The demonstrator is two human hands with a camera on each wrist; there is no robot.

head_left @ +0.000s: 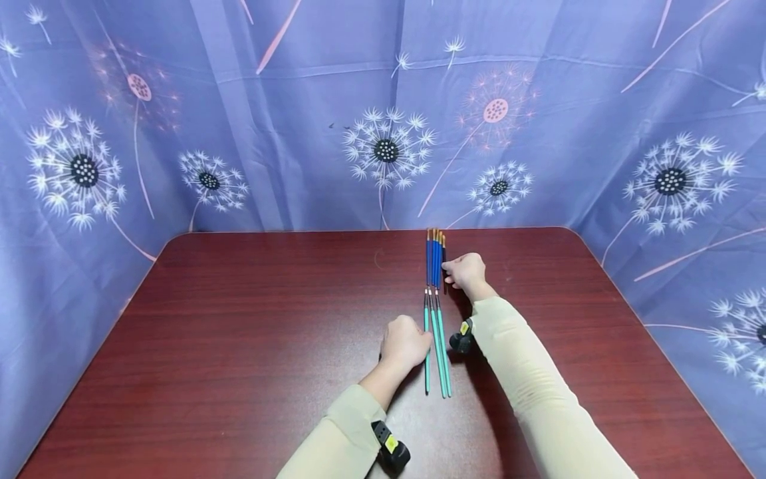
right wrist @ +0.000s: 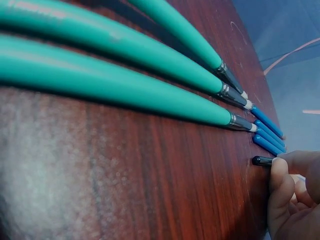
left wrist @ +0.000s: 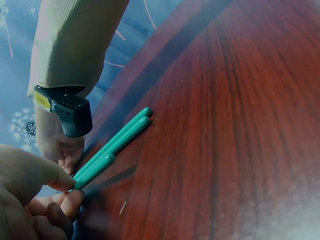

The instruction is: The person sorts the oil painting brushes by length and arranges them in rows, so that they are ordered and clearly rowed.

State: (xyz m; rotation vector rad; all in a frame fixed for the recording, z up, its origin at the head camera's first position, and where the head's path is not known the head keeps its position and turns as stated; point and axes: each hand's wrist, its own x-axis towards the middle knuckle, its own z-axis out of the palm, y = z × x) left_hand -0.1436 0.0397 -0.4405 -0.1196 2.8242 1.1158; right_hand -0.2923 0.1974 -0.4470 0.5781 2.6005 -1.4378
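Note:
In the head view, my left hand pinches a teal paintbrush, the leftmost of three. The left wrist view shows thumb and fingertips on this brush at the table surface. Beside it lie two more teal paintbrushes, tips pointing away from me. Farther back, my right hand pinches a black paintbrush between thumb and fingers. The right wrist view shows that brush's dark handle end. Just left of it, several blue paintbrushes lie side by side, bristles toward the back edge.
All the brushes lie on a dark red wood-grain table. A blue curtain with dandelion prints hangs behind the table and along its sides. Each sleeve carries a small black wrist camera, one at the left cuff.

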